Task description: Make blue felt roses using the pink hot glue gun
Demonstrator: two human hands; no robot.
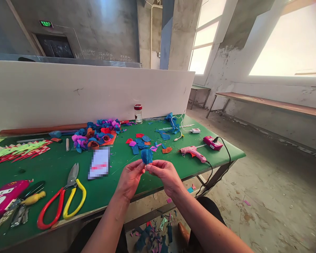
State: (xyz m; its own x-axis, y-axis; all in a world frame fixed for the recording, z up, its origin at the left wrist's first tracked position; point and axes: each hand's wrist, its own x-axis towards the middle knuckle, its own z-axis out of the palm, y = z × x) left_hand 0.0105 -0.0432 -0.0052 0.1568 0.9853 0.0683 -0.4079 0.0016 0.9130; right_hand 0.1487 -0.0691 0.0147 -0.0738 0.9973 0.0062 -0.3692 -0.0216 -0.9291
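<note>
Between my two hands, above the front edge of the green table (126, 172), is a blue crepe-paper petal (146, 156), standing upright and slightly curled. My left hand (132, 174) pinches its lower left side with thumb and fingers. From the right, my right hand (164, 173) pinches the same lower edge, and the fingertips nearly meet. Just behind lie loose cut petals (140, 142) in blue, red and pink. Further left is a heap of finished paper flowers (96, 133) in blue, purple and orange-brown.
Scissors (65, 196) with red and yellow handles lie at left. A pink glue gun (193, 153) and a corded pink power strip (212, 143) sit at right. A red-lidded jar (138, 114) stands before the white board (94, 88). Paper scraps (152, 233) litter the floor.
</note>
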